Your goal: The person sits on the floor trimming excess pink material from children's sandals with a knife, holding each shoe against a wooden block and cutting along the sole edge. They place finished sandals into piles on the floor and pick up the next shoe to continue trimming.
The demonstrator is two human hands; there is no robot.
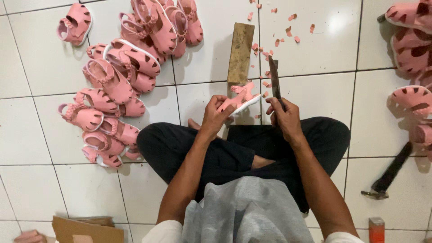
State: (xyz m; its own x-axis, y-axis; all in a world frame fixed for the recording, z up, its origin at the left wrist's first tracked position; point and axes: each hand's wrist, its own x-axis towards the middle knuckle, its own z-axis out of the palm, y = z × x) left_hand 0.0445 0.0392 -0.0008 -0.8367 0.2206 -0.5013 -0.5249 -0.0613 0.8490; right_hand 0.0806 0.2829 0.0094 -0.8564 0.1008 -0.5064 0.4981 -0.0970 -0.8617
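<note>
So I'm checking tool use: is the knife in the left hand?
No, the right hand grips the knife; the left hand holds a pink sandal.

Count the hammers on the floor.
1: a hammer lies on the white tiled floor beside the person's right knee, near the right hand holding a knife. Others may be out of view.

We sit on a white tiled floor (315,54). To our left lies a heap of pink sandals (121,76), with one sandal (74,23) apart at the top corner. More pink sandals (411,58) pile along the right edge. A wooden block (240,52) lies ahead, and pink scraps (288,31) scatter just beside it. A hammer (389,173) with a dark handle rests at our right. We see torn cardboard (85,228) near the bottom left and a small orange box (376,228) at the bottom right.
</note>
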